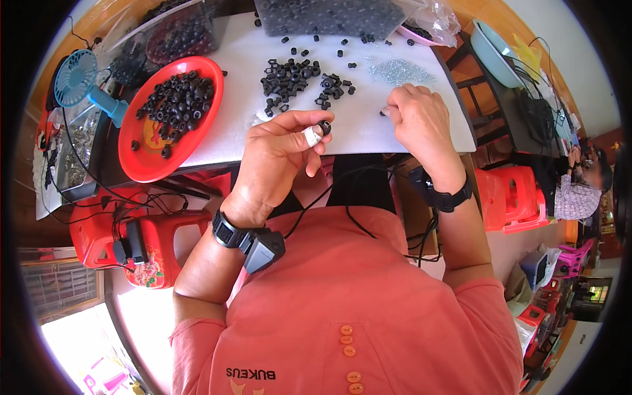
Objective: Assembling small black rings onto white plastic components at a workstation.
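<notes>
My left hand [280,151] pinches a small round black plastic part [324,126] between thumb and fingers. White tape is wrapped round that thumb. To the right, my right hand [421,118] is over the white table mat, its fingers curled together. A dark bit [384,112] shows at its fingertips; whether it is gripped or lies on the mat I cannot tell. Beyond my left hand are loose piles of black plastic parts [286,78]. A spread of small clear, shiny pieces [398,69] lies just past my right hand.
On the left stands a red plate [214,89] heaped with black caps, beside a blue fan [76,78]. A clear bin [329,20] of black parts is at the back. Cables [158,203] trail over red stools. Another person [579,191] sits far right.
</notes>
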A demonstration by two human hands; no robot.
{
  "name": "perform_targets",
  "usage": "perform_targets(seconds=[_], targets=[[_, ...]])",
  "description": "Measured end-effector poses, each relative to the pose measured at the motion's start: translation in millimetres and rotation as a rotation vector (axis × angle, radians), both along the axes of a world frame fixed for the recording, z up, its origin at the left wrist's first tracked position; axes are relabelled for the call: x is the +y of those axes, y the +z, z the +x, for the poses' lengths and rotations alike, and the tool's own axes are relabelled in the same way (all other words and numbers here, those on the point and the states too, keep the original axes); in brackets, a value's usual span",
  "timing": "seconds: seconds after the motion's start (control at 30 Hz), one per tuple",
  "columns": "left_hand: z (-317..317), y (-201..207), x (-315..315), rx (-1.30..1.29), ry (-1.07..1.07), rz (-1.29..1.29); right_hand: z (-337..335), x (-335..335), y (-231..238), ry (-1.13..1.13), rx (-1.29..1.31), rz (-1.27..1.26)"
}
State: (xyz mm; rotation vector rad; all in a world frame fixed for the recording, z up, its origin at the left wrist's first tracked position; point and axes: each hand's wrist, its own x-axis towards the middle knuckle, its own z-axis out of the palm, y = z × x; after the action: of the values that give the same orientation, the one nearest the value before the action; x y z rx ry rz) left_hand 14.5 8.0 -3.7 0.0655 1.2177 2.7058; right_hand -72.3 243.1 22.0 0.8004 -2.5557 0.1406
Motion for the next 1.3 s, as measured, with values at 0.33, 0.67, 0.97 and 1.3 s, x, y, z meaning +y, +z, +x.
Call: perform_targets(seconds=[0.33,0.67,0.97,1.3], targets=[[-0.5,2.5,4.2,0.016,0.017,-0.091,8.4,1.3,-16.5,-0.049,0.032,-0.144],[-10.7,8.1,6.3,0.014,0.051,-0.132,4.5,-4.3,-25.5,0.024,0.046,-0.243],[-9.2,3.8,4.5,0.01,0.06,-0.099,3.1,-4.4,-21.6,0.071,0.014,-0.218],[-5.0,5.0,8.7,-0.013,0.082,-0.132,31.5,-49.9,1.3,0.448,-0.305,-0.871]])
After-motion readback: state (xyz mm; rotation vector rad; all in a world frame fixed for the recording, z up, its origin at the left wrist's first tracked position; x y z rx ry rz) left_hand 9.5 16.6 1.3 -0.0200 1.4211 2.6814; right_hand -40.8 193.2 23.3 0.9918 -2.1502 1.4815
